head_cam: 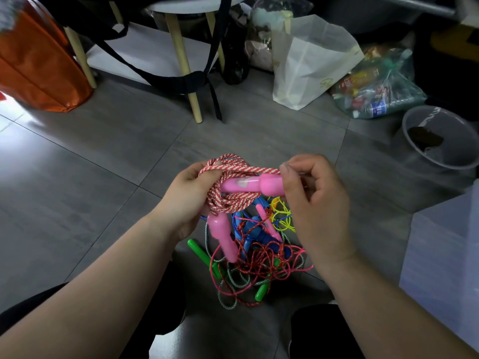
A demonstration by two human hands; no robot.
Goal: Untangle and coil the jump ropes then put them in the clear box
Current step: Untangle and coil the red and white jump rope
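In the left hand the coiled red-and-white jump rope is being gripped; its crosswise pink handle is being pinched by the right hand, nearer the clear box.

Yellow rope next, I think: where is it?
Head view: the yellow rope lies on the floor, just under the right hand, right of the blue rope.

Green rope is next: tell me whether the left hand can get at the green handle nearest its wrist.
Probably not yet: the left hand grips the red-and-white coil. The green handle itself looks mostly uncovered.
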